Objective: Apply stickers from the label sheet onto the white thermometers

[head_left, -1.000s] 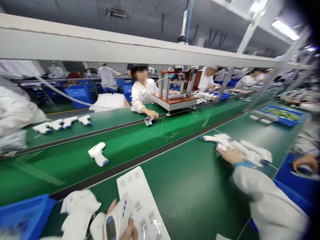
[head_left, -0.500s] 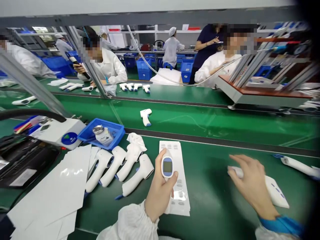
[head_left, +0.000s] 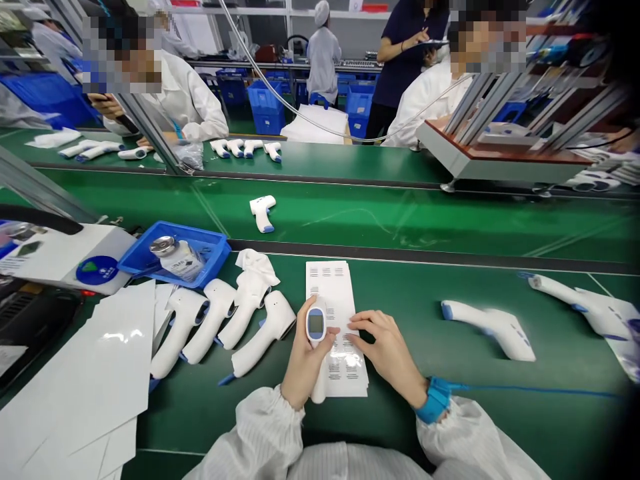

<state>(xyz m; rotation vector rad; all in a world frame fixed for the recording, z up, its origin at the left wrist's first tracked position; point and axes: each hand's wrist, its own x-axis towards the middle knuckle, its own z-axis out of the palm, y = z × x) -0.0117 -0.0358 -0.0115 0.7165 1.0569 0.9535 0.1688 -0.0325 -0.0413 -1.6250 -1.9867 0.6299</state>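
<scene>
White and gun-shaped, the tool (head_left: 316, 323) is held in the left hand (head_left: 304, 363), handle toward the wearer. Partly under it, the label sheet (head_left: 347, 380) lies long-ways ahead. Over its right side, the right hand (head_left: 387, 347) curls narrow; whether it pinches anything, I cannot tell.

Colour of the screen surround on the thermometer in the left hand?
Blue screen surround on the thermometer, clearest in the head view.

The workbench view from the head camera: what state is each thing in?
Left hand: closed around a white device
White device: held, screen toward the viewer
Right hand: fingers bent, over the label sheet; grip unclear
Label sheet: flat, partly covered
Blue wrist strap: fastened
Blue tray: open, holding a bottle
Bottle: capped
Loose white sheets: overlapping, spread out
</scene>
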